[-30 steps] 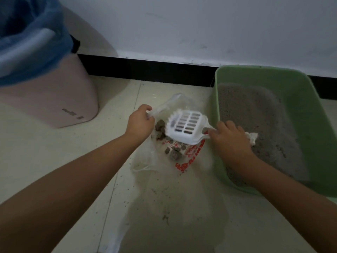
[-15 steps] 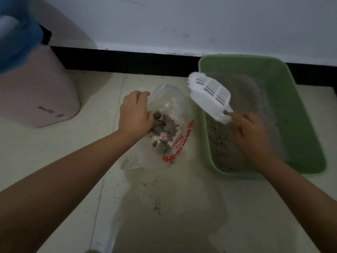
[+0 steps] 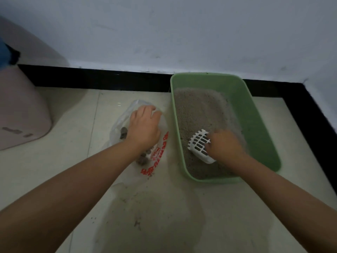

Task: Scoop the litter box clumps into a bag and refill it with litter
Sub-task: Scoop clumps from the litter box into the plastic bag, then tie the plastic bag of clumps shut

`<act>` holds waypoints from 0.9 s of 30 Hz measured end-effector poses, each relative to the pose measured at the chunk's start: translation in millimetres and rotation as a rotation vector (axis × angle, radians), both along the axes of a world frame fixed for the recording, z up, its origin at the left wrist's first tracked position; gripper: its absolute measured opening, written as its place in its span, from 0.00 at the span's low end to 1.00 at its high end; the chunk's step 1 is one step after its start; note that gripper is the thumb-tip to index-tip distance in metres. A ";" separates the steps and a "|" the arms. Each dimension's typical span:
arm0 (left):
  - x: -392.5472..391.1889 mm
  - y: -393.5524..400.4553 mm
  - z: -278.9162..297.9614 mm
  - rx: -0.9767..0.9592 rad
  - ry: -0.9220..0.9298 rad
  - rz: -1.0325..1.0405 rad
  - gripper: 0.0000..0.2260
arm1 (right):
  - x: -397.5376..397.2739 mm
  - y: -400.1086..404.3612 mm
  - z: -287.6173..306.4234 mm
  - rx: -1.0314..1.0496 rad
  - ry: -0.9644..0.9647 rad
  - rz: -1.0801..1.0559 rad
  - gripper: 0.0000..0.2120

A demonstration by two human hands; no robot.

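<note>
Scoop [image 3: 199, 146] in right hand [image 3: 225, 147], fingers curled round handle, blade in litter near box [image 3: 262, 136] front edge | left hand [image 3: 144, 126] pinching bag [image 3: 156, 157] rim, left of box.

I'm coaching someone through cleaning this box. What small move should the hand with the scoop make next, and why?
Probably push the white scoop forward through the litter and lift to sift. The right hand grips it with its slotted blade already down in the green litter box, while the left hand holds the plastic bag, clumps inside.
</note>
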State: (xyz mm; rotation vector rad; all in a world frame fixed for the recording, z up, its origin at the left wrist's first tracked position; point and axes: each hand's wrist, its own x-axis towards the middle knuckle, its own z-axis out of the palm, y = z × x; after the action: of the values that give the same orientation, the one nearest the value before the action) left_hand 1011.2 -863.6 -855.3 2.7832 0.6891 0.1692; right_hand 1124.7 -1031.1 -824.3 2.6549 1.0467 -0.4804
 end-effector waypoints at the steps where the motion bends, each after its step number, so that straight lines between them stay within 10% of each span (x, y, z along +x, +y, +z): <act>1: -1.3 3.0 2.8 -0.006 -0.007 0.023 0.22 | 0.8 14.5 5.4 0.062 0.009 0.069 0.14; 6: -29.0 27.5 7.7 -0.070 0.092 0.243 0.26 | 1.3 93.2 18.8 0.277 0.166 0.236 0.15; 10: -71.9 43.1 -5.0 -0.543 0.251 0.506 0.34 | -6.5 137.7 -4.1 0.285 0.434 0.140 0.33; 13: -96.2 43.2 -9.5 -0.748 0.337 0.532 0.20 | -20.2 146.6 -31.3 0.338 0.544 -0.043 0.42; 18: -105.3 48.8 -15.9 -1.042 0.066 0.755 0.16 | -24.3 141.5 -55.0 0.332 0.735 -0.217 0.24; 27: -99.6 67.6 -10.1 -0.977 0.274 0.547 0.09 | -32.3 132.8 -51.8 0.208 0.932 -0.343 0.20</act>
State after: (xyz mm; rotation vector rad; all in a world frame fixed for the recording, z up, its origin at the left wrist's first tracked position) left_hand 911.5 -796.0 -865.4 1.6597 1.1846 -0.3626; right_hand 1092.4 -898.4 -876.2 2.8040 0.8322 -1.8909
